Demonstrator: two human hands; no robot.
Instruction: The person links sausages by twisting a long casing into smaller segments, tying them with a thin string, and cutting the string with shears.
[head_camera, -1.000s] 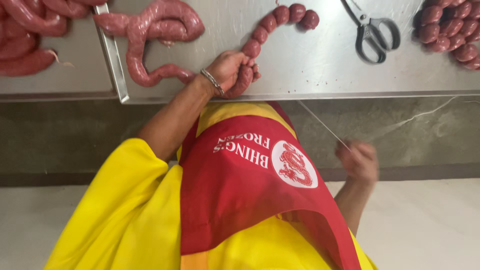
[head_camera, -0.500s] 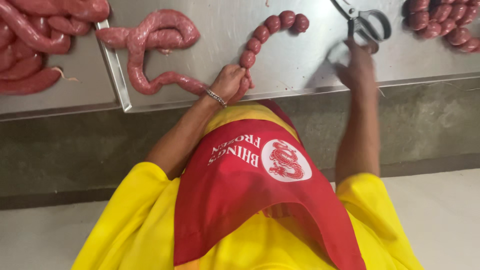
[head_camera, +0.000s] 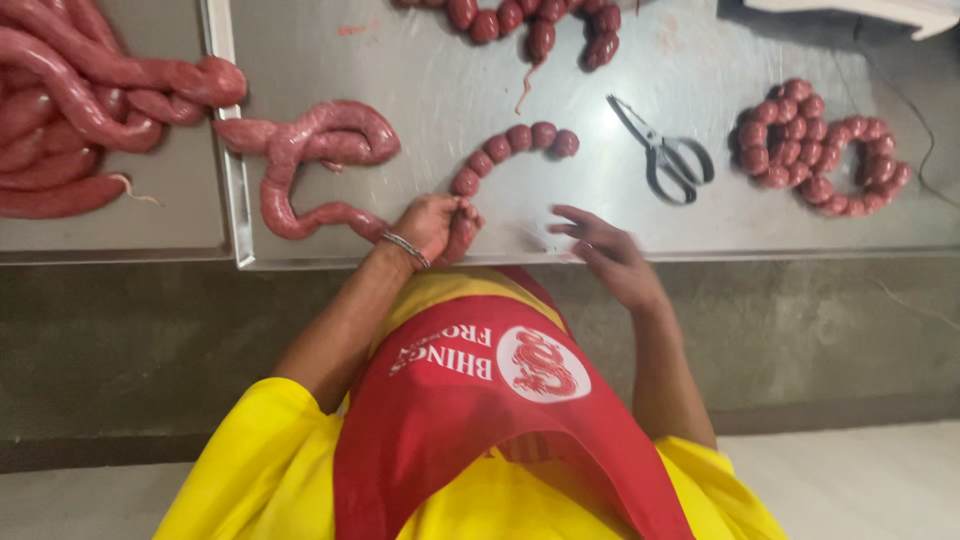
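Gripping: the left hand (head_camera: 432, 225) has its fingers clamped on the sausage rope (head_camera: 330, 215) at the near edge of the steel desk (head_camera: 440, 80), right where the unlinked casing meets the tied links.
Head view, links: a short curved chain of round links (head_camera: 515, 145) arcs up and to the right from that hand, lying flat on the desk.
Head view, right hand: the right hand (head_camera: 600, 250) hovers just beside the near edge, fingers apart and holding nothing; it is blurred, so finer detail cannot be told.
Head view, uncut rope: it loops left from the grip toward the raised lip of a tray (head_camera: 225, 150), where more thick sausage (head_camera: 80, 110) is piled.
Head view, around: scissors (head_camera: 665, 155) lie beyond the right hand; a finished coil of links (head_camera: 815, 145) sits well to the right; another chain (head_camera: 535, 20) lies at the far side.
Risk, in my judgement: the grip sits at the very edge, so the slippery rope could slide off the desk, or a hard pinch could split the casing.
Risk, second: a reach across could knock the scissors.
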